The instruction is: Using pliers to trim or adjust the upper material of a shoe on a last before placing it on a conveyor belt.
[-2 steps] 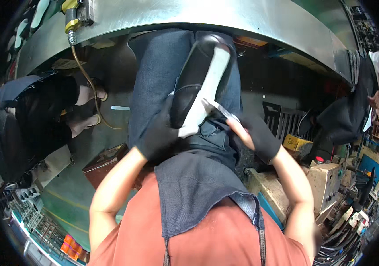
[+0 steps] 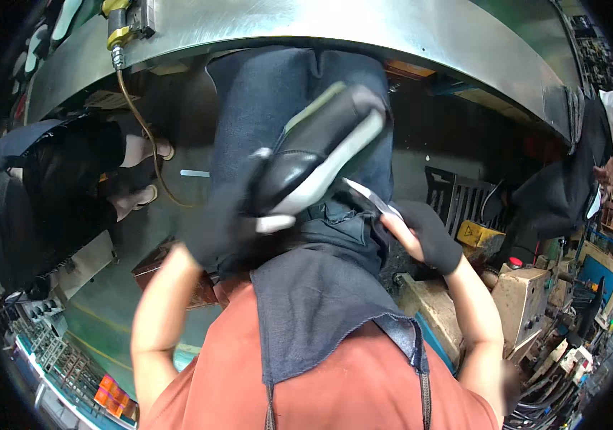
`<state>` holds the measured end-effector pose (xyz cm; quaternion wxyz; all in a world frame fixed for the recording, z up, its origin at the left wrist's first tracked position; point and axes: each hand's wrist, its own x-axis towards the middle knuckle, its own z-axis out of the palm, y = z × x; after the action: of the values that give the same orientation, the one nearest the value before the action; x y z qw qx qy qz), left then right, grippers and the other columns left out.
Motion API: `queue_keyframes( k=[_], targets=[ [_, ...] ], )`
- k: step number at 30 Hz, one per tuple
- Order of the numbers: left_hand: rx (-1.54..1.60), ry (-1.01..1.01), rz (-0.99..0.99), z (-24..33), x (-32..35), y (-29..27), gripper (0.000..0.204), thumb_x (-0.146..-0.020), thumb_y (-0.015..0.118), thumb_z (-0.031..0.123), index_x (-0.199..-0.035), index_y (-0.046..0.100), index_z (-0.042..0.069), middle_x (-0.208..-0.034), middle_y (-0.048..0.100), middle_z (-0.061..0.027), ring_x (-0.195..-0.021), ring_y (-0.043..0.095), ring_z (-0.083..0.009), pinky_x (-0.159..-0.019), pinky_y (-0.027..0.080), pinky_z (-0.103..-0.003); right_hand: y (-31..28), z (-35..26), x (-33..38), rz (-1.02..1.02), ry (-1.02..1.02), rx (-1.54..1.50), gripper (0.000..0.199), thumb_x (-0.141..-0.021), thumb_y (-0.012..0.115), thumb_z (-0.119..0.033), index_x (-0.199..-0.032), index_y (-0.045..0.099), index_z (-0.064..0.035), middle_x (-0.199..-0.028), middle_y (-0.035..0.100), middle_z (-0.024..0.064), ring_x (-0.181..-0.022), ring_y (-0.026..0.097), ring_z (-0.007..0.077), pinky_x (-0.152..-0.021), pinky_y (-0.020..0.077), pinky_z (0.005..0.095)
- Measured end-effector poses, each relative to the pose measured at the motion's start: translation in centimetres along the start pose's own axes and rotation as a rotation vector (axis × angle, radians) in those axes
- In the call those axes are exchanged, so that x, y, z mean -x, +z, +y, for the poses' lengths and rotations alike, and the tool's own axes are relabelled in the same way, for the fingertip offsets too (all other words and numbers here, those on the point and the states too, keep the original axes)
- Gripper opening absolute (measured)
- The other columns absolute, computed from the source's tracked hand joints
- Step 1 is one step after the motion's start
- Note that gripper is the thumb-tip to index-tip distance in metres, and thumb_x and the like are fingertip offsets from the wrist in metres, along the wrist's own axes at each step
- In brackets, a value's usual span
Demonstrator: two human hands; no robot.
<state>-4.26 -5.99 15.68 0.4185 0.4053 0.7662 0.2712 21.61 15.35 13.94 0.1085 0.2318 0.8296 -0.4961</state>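
A black shoe [image 2: 305, 154] with a pale sole is held slantwise over my thighs, its outline smeared by motion. My left hand [image 2: 215, 222], in a black glove and blurred, grips the shoe at its near end. In my right hand [image 2: 425, 233], gloved with a bare thumb showing, is a knife-like tool [image 2: 369, 196] with a flat, shiny blade. The blade points up and left toward the sole, with a small gap between them. Its handle end is hidden inside my closed fingers. A dark denim apron [image 2: 321, 308] covers my lap.
Ahead runs a curved metal bench [image 2: 306, 25], bearing a yellow air tool [image 2: 118, 29] with a hanging hose [image 2: 134, 115]. One person [image 2: 55, 186] is at the left, another [image 2: 557, 179] at the right. A machine box [image 2: 518, 297] with a red button stands near my right elbow.
The shoe has rolled so more of its black upper shows, and my left hand has shifted left and nearer my body. The blade has drawn away from the sole, slightly lower and right.
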Motion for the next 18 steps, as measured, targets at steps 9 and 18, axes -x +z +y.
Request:
queue_keyframes(
  k=[9,18],
  targets=[
    [0.58,0.046,0.382,0.9,-8.0,1.9,0.076,-0.078,0.08,0.017,-0.142,0.043,-0.002,-0.136,0.054,-0.0197,-0.124,0.054,-0.0292,-0.105,0.042,-0.037,-0.9,-2.9,0.4,0.051,0.082,-0.179,0.031,-0.098,0.056,-0.026,-0.081,0.056,-0.0006,-0.069,0.053,0.0096,-0.062,0.051,0.0209,-0.059,0.0406,0.0344],
    [0.242,0.253,0.329,-2.7,-4.6,11.2,0.086,-0.088,0.071,0.026,-0.15,0.021,-0.007,-0.151,0.036,-0.0238,-0.139,0.039,-0.0301,-0.115,0.031,-0.038,-2.8,-4.9,-6.4,-0.233,-0.142,0.472,0.04,-0.097,0.053,-0.036,-0.085,0.067,-0.0011,-0.074,0.063,0.0172,-0.067,0.063,0.0313,-0.063,0.049,0.042]
  ],
)
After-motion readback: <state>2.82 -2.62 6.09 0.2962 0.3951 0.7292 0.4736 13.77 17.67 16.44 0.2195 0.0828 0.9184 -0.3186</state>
